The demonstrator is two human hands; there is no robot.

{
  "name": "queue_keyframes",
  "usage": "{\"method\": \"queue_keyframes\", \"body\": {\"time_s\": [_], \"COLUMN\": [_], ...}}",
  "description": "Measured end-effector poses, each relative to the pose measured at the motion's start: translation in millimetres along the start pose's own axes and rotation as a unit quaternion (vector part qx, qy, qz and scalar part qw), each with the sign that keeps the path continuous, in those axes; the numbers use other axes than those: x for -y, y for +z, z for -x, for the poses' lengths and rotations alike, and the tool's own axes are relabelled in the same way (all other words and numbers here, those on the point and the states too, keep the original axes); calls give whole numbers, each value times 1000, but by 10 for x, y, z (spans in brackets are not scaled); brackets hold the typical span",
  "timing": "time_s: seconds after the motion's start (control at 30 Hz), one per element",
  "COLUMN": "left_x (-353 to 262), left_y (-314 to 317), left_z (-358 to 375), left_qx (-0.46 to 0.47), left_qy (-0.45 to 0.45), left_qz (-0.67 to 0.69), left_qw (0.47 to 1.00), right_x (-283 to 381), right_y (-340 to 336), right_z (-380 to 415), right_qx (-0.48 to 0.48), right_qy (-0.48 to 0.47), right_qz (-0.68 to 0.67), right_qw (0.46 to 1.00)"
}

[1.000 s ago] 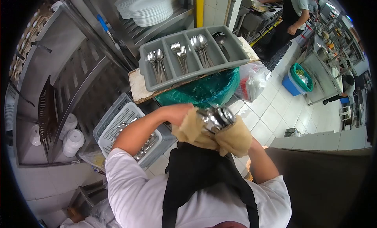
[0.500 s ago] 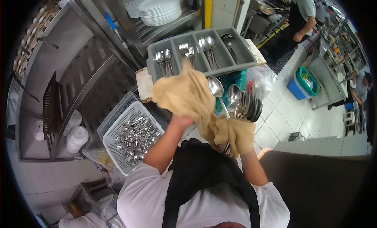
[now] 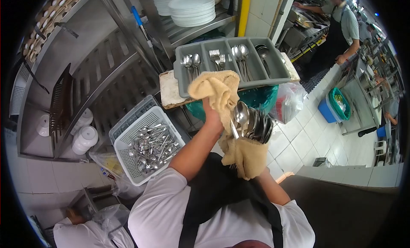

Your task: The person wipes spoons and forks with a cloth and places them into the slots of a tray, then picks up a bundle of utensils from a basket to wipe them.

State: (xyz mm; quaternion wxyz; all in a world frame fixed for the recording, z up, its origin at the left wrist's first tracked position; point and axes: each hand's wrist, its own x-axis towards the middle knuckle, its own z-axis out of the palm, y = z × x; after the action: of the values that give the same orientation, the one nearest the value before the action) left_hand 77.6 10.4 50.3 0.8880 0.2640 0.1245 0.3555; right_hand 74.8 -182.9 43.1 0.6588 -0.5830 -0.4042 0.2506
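Observation:
A tan cloth (image 3: pixel 245 156) stretches between my two hands. My left hand (image 3: pixel 212 115), partly covered, is closed on its upper end, which is wrapped over the upper part of a spoon (image 3: pixel 234 129); only a length of bright handle shows. Through the cloth's lower part, my right hand (image 3: pixel 265 178) grips a bundle of spoons and forks (image 3: pixel 258 125), heads upward; its fingers are hidden. Just beyond stands a grey cutlery tray (image 3: pixel 184 86) with spoons (image 3: pixel 195 62), forks (image 3: pixel 215 55), larger spoons (image 3: pixel 243 53) and dark-looking cutlery (image 3: pixel 262 51) in separate compartments.
A white perforated basket (image 3: pixel 124 162) of loose cutlery sits at left. Stacked plates (image 3: pixel 192 11) stand on a shelf behind the tray. White bowls (image 3: pixel 85 139) rest on the left rack. A co-worker (image 3: pixel 341 30) stands back right, near a blue bin (image 3: pixel 329 110). Another person's sleeve (image 3: pixel 79 231) shows bottom left.
The cloth in my left hand has moved right and now covers the spoon's head, which was bare before. The view has shifted slightly. Another person's sleeve shows more at bottom left.

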Motion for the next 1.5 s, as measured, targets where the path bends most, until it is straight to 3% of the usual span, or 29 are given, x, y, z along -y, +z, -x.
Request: {"method": "queue_keyframes", "body": {"time_s": [0.07,0.1,0.2,0.33,0.43,0.53,0.57,0.67,0.77,0.8,0.83,0.9,0.97,1.0,1.07,1.13,1.17,1.2,1.23,1.27,1.3,1.33,1.37,1.4,1.43,1.47,1.5], "left_x": [39,74,250,301,402,274,322,494,110,86,1,-23,179,182,325,331,322,244,82,-111,-377,-514,-570,-605,-619,-623,-631], "left_y": [50,44,57,-27,-59,-106,-193,-323,-198,-286,-389,-488,-466,-325,-382,-439,-451,-458,-482,-512,-528,-453,-488,-522,-489,-407,-345], "left_z": [69,95,322,555,720,658,679,703,473,261,21,-99,56,220,152,84,43,41,75,119,75,97,39,3,-1,-4,-11], "left_qx": [31,6,47,126,63,28,98,79,42,-38,2,36,25,1,-69,-44,-28,14,53,92,185,241,386,514,520,524,526], "left_qy": [-57,-129,-189,-66,-29,-133,6,44,26,-118,-160,-205,-220,-170,-71,-32,-11,-32,-54,-79,-114,-125,-147,-164,-171,-176,-180], "left_qz": [163,183,149,-43,-274,-266,-547,-421,-441,-111,-82,-18,51,-42,-125,-29,17,-40,-100,-160,-326,-436,-510,-563,-609,-652,-692], "left_qw": [985,975,969,989,959,954,831,902,896,986,984,978,974,985,987,998,999,999,992,980,920,858,755,627,574,519,461], "right_x": [-145,-180,-185,-155,-160,-207,-207,-69,-339,-409,-472,-366,-96,-61,-198,82,83,85,-106,-226,26,124,278,192,106,-390,-426], "right_y": [4,-3,15,52,-14,-40,-46,-35,-37,-25,2,47,73,100,162,215,174,131,-65,-237,-366,-553,-519,-546,-571,-781,-802], "right_z": [82,81,-29,-111,-190,-273,-304,-429,-378,-364,-360,-422,-492,-492,-442,-434,-418,-403,-334,-281,-305,-343,-338,-265,-190,27,32], "right_qx": [-28,-44,-85,-135,-147,-140,-135,-118,-91,-107,-120,-96,-51,-40,-59,-103,-86,-70,-17,35,112,226,198,193,184,200,196], "right_qy": [-7,-7,-2,15,4,-28,-46,-113,-141,-94,-45,34,52,39,-89,92,113,135,92,48,-67,-132,49,94,137,44,-18], "right_qz": [23,17,43,103,172,290,340,464,543,436,321,209,260,301,442,161,135,110,205,295,376,482,443,411,378,366,366], "right_qw": [999,999,995,985,974,946,930,870,823,889,938,973,963,952,891,977,981,982,974,954,917,836,873,886,897,908,910]}}
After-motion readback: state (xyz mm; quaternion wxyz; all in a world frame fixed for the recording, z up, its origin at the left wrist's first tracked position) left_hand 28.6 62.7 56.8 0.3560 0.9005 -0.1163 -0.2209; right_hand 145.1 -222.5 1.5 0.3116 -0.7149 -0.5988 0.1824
